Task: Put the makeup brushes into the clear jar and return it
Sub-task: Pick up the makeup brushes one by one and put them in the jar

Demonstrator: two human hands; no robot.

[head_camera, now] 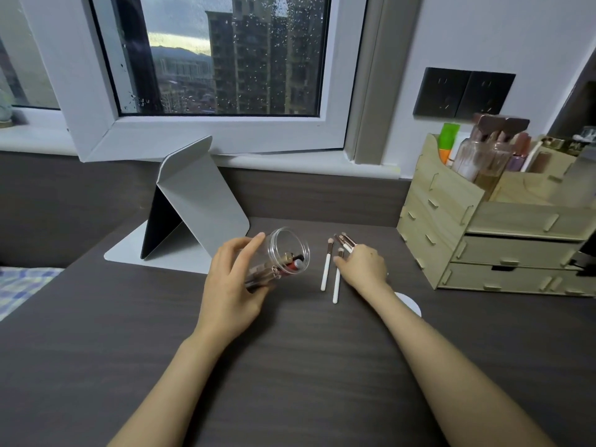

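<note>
Both hands work over a dark wood-grain desk (306, 366) set under a rain-spotted window (225, 56), with a white sill behind and twin dark wall sockets (464, 93) to the right; a folded grey tablet stand (196, 201) sits at the back left, a pale wooden drawer organiser (503, 240) crowded with bottles stands at the right edge, and a white round disc (411, 304) shows partly from under the right forearm; the left hand (230, 282) wraps the clear jar (280, 258), tipped on its side with its open mouth facing right and what look like lipsticks or tubes inside; the right hand (366, 266) lies palm down, fingers curled over a small bunch of makeup brushes (345, 241); two white-handled brushes (332, 272) lie loose on the desk between jar and right hand
</note>
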